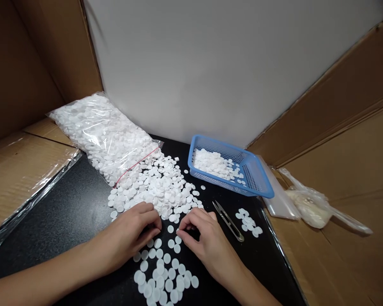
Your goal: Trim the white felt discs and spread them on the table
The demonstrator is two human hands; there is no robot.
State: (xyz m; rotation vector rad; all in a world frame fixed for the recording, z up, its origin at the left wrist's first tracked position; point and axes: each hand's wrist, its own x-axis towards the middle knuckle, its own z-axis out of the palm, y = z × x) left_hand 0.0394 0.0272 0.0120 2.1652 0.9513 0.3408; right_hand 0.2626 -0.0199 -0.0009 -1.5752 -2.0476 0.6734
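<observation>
Small white discs lie in a heap [159,187] on a black table [67,212], spilling from an open clear plastic bag [104,134] full of them. My left hand [132,231] rests palm down at the heap's near edge, its fingers curled over some discs. Just to the right, my right hand [201,238] has its fingers bent and pinched at the discs; what they hold is hidden. A looser group of discs [164,276] lies between my wrists. Thread snips [228,221] lie right of my right hand.
A blue plastic basket [258,178] partly filled with discs stands at the back right. A small cluster of discs [249,221] lies near the snips. Cardboard walls enclose both sides, a white wall stands behind. Clear bags [312,204] lie on the cardboard at the right.
</observation>
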